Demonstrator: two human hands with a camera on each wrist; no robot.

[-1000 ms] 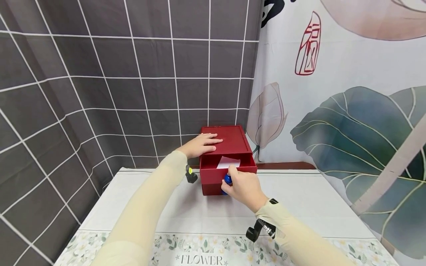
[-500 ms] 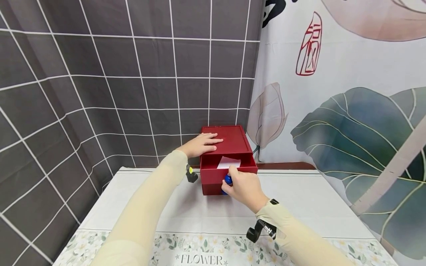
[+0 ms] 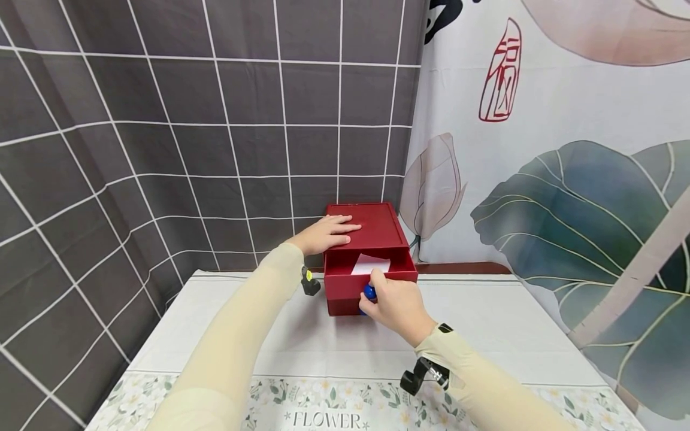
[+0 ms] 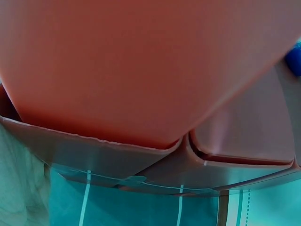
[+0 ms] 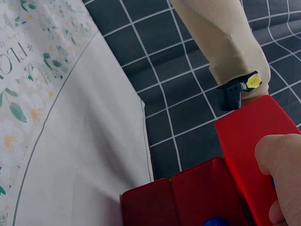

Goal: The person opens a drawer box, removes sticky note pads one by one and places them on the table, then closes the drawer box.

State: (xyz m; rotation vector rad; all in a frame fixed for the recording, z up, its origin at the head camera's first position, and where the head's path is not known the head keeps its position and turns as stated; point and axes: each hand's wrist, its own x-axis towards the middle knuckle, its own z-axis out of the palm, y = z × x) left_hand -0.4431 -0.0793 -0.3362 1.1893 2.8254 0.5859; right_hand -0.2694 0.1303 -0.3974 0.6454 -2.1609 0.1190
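Observation:
A red drawer box (image 3: pixel 372 226) stands at the back of the table with its top drawer (image 3: pixel 345 284) pulled out. My left hand (image 3: pixel 323 233) rests on the box's top, fingers spread and straight. With curled fingers and thumb, my right hand (image 3: pixel 396 302) grips the blue knob (image 3: pixel 369 291) on that drawer's front. A pale sheet of paper (image 3: pixel 370 264) shows inside the drawer, leaning at the back. In the right wrist view my right hand (image 5: pixel 284 165) covers most of the knob against the bright red drawer front (image 5: pixel 251 141).
Lower drawers (image 5: pixel 202 186) sit closed beneath, one with another blue knob (image 5: pixel 216 221). The white table cover (image 3: pixel 474 323) has a flowered front band. A dark grid curtain (image 3: pixel 242 149) stands close behind and left, a printed white curtain (image 3: pixel 453 78) at the right.

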